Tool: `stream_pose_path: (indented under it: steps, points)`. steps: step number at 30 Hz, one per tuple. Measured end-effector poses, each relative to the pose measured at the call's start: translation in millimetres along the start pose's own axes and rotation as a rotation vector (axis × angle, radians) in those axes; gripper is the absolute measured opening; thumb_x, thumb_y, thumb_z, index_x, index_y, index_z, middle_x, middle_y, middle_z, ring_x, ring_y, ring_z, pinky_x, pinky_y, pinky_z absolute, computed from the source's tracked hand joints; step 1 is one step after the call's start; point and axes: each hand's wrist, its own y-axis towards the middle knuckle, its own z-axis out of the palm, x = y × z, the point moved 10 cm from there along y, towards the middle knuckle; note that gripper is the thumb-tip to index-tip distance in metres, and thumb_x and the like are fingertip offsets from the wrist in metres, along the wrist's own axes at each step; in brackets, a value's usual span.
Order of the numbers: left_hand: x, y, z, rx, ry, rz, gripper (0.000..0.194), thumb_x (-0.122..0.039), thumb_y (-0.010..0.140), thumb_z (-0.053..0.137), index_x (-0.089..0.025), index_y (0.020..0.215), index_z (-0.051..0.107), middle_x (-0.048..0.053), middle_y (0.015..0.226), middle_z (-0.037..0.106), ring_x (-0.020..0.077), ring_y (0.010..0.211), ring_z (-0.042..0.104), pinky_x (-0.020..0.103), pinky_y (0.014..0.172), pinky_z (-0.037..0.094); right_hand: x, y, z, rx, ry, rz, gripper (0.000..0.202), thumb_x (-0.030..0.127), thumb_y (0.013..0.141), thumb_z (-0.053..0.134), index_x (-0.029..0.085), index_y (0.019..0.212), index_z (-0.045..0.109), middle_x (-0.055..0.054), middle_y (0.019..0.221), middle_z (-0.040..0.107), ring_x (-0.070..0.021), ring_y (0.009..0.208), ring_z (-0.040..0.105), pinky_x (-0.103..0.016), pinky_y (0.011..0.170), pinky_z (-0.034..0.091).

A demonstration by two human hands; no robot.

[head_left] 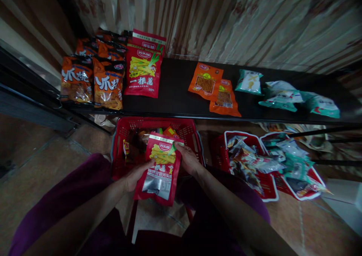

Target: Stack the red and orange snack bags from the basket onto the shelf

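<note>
Two red snack bags, overlapping, are held over the red basket [157,121]. My left hand [138,176] grips the left side of the red snack bags [161,169], with its fingers partly hidden by them. At their upper right edge, my right hand [188,158] pinches the packaging with the thumb on the front. More red bags [143,69] of the same kind stand on the black shelf [174,97], beside several orange-and-black bags [109,86]. Other packets lie inside the basket below my hands.
Orange packets [205,81] and green-and-white bags [250,82] lie farther right on the shelf. Below are two red baskets with white rims [270,200], filled with packets. A striped curtain [198,22] hangs behind, and a dark metal frame [36,93] stands at left.
</note>
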Motion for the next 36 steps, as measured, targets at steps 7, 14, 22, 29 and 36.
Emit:
stream_pose_path:
  steps: [7,14,22,29,36]
  points:
    - [-9.8,-0.1,-3.7,-0.099,0.054,0.142,0.035,-0.039,0.069,0.074,-0.009,0.088,0.069,0.014,0.078,0.074,0.0281,0.078,0.071,0.036,0.074,0.055,-0.6,1.3,-1.7,-0.039,-0.022,0.027,0.031,0.040,0.059,0.080,0.018,0.078,0.068,-0.006,0.078,0.075,-0.0286,0.088,0.069,-0.043,0.082,0.054]
    - [-13.5,1.8,-2.0,-0.094,0.102,0.197,0.038,-0.043,0.073,0.069,-0.009,0.089,0.070,0.015,0.086,0.074,0.0269,0.080,0.071,0.035,0.078,0.055,0.1,3.0,-4.1,-0.072,-0.008,0.038,0.031,0.037,0.058,0.080,0.019,0.080,0.068,-0.005,0.077,0.075,-0.0290,0.086,0.070,-0.044,0.080,0.055]
    - [-14.0,6.1,-1.4,-0.105,0.037,0.213,0.045,-0.049,0.074,0.067,-0.009,0.095,0.069,0.016,0.088,0.074,0.0278,0.082,0.070,0.037,0.076,0.055,-0.1,7.9,-8.2,-0.103,-0.014,0.053,0.034,0.041,0.063,0.076,0.020,0.087,0.066,-0.006,0.079,0.075,-0.0289,0.088,0.069,-0.044,0.081,0.054]
    - [-24.6,9.7,-5.5,-0.157,-0.019,0.275,0.041,-0.046,0.083,0.057,-0.010,0.100,0.068,0.014,0.088,0.074,0.0254,0.078,0.071,0.037,0.077,0.055,-1.4,6.6,2.9,0.019,-0.045,0.033,0.028,0.039,0.062,0.076,0.020,0.079,0.065,-0.006,0.085,0.074,-0.0277,0.095,0.067,-0.041,0.086,0.052]
    - [-34.4,9.3,1.6,-0.161,-0.111,0.317,0.035,-0.039,0.083,0.059,-0.011,0.101,0.067,0.013,0.089,0.074,0.0241,0.075,0.071,0.037,0.076,0.056,-1.1,5.1,-0.6,0.018,-0.064,0.023,0.021,0.036,0.060,0.077,0.021,0.070,0.067,-0.003,0.079,0.075,-0.0267,0.093,0.068,-0.039,0.086,0.051]
